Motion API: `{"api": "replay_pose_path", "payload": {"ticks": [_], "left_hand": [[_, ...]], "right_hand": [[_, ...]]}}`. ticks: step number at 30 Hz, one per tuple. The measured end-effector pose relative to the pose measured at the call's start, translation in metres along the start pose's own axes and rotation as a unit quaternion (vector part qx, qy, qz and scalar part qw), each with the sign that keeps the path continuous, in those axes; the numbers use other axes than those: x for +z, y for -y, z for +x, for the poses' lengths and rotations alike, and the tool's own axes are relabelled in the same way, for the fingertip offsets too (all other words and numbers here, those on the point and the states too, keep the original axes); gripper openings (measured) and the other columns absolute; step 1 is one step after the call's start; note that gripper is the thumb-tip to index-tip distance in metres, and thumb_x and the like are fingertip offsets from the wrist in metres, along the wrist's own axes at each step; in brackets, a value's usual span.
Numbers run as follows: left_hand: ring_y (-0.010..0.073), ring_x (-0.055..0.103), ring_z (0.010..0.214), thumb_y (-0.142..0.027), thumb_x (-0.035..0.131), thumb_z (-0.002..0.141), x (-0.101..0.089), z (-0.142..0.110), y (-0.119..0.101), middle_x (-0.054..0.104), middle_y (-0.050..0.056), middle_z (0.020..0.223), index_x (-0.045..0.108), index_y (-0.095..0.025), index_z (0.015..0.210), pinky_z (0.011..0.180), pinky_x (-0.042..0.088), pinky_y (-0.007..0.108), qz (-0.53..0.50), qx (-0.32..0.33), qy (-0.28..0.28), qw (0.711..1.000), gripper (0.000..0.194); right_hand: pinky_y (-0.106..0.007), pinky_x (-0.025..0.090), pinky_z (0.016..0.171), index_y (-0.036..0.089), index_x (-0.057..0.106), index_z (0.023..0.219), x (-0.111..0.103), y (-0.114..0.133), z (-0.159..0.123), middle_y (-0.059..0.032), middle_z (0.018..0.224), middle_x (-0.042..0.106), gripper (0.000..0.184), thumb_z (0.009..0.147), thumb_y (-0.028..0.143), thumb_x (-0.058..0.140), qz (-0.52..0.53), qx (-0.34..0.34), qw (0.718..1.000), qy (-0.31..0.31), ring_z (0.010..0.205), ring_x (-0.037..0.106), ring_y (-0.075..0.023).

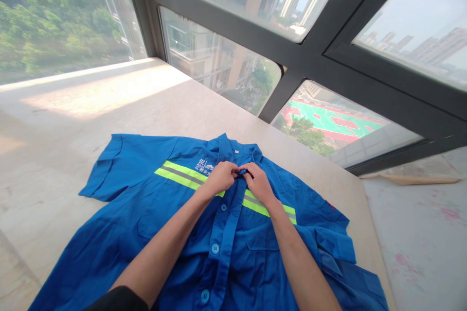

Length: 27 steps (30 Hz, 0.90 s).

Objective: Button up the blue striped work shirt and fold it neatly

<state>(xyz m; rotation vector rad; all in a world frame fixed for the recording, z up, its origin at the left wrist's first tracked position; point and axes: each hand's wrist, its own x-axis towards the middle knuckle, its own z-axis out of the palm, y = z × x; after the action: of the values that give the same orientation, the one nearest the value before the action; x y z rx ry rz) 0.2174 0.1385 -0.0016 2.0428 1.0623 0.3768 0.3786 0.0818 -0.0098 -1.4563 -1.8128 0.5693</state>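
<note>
1. Blue short-sleeved shirt (241, 233), front side up, spread on a pale, marbled ledge (73, 121) beneath a window. Its collar (225, 148) points away from the viewer, towards the glass, and its body widens towards the viewer.

2. Left hand (222, 176), reaching in from the left: thumb and fingers pinched together on a small fold of blue cloth just below the collar. A dark cuff (118, 299) shows at the bottom of that arm.

3. Right hand (258, 182), reaching in from the right: also pinching that fold, its fingertips almost meeting those of the left. The fingers cover whatever lies inside the fold, so I cannot tell whether a button is in it.

4. The key relation, as I judge it: the front opening lies directly beneath the pair of hands, one on each side, neither clearly nearer to the pinched cloth. Its long axis runs from the collar towards the viewer, leaning slightly left at the near end.

5. Down that line, three light-blue buttons (215, 249) sit uncovered on the left strip, with the loose right strip (228, 238) beside them. The farthest of the three is just below the left hand, nearer to it than to the right.

6. Yellow-and-grey reflective bands (182, 176) cross the chest; white lettering (201, 164) sits above the left one.
</note>
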Motion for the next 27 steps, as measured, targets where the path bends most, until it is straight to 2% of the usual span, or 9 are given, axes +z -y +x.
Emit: {"api": "replay_pose_path", "payload": {"ticks": [8, 13, 16, 18, 20, 27], "left_hand": [[0.0231, 0.066, 0.103, -0.008, 0.051, 0.082, -0.0004, -0.0018, -0.0051, 0.073, 0.011, 0.107, 0.076, -0.016, 0.104, 0.088, 0.047, 0.028, 0.004, -0.018, -0.011, 1.000, 0.034], [0.0216, 0.067, 0.097, -0.010, 0.050, 0.083, 0.0009, -0.0025, -0.0044, 0.075, 0.009, 0.101, 0.076, -0.017, 0.101, 0.084, 0.047, 0.028, 0.002, -0.021, -0.035, 0.999, 0.033], [0.0214, 0.067, 0.093, -0.011, 0.050, 0.083, 0.0010, -0.0024, -0.0026, 0.075, 0.008, 0.098, 0.076, -0.018, 0.100, 0.083, 0.047, 0.028, -0.002, -0.010, -0.050, 0.999, 0.031], [0.0204, 0.067, 0.091, -0.012, 0.051, 0.083, -0.0001, -0.0020, -0.0022, 0.075, 0.007, 0.096, 0.076, -0.017, 0.097, 0.082, 0.047, 0.027, -0.017, -0.012, -0.050, 0.998, 0.030], [0.0194, 0.067, 0.090, -0.011, 0.051, 0.082, -0.0020, -0.0015, -0.0024, 0.075, 0.007, 0.096, 0.076, -0.016, 0.095, 0.082, 0.047, 0.026, -0.039, -0.018, -0.046, 0.998, 0.029], [0.0177, 0.066, 0.084, -0.010, 0.051, 0.080, -0.0080, -0.0009, -0.0013, 0.075, 0.006, 0.090, 0.076, -0.014, 0.090, 0.077, 0.047, 0.025, -0.079, -0.034, -0.047, 0.995, 0.027]], "right_hand": [[-0.037, 0.047, 0.093, 0.021, 0.066, 0.105, 0.0021, -0.0012, -0.0008, -0.0067, 0.105, 0.065, 0.034, 0.086, 0.008, 0.041, -0.040, 0.003, 0.999, 0.016, 0.103, 0.059, -0.0210], [-0.039, 0.050, 0.091, 0.019, 0.059, 0.119, 0.0058, -0.0042, -0.0047, -0.0109, 0.118, 0.060, 0.037, 0.085, 0.012, 0.049, -0.063, -0.014, 0.996, -0.063, 0.105, 0.059, -0.0223], [-0.037, 0.053, 0.084, 0.021, 0.064, 0.104, 0.0042, -0.0030, -0.0067, -0.0106, 0.121, 0.060, 0.022, 0.086, 0.016, 0.053, -0.083, -0.038, 0.991, -0.101, 0.092, 0.062, -0.0199], [-0.035, 0.053, 0.078, 0.022, 0.068, 0.091, 0.0027, -0.0026, -0.0074, -0.0097, 0.122, 0.061, 0.018, 0.088, 0.016, 0.051, -0.096, -0.071, 0.989, -0.090, 0.079, 0.062, -0.0163], [-0.033, 0.053, 0.074, 0.023, 0.072, 0.086, 0.0018, -0.0029, -0.0076, -0.0087, 0.123, 0.062, 0.024, 0.090, 0.015, 0.048, -0.110, -0.102, 0.986, -0.066, 0.072, 0.062, -0.0140], [-0.035, 0.051, 0.078, 0.026, 0.075, 0.104, 0.0007, -0.0015, -0.0089, -0.0080, 0.130, 0.063, 0.030, 0.090, 0.015, 0.051, -0.209, -0.143, 0.967, -0.037, 0.091, 0.068, -0.0201]]}}
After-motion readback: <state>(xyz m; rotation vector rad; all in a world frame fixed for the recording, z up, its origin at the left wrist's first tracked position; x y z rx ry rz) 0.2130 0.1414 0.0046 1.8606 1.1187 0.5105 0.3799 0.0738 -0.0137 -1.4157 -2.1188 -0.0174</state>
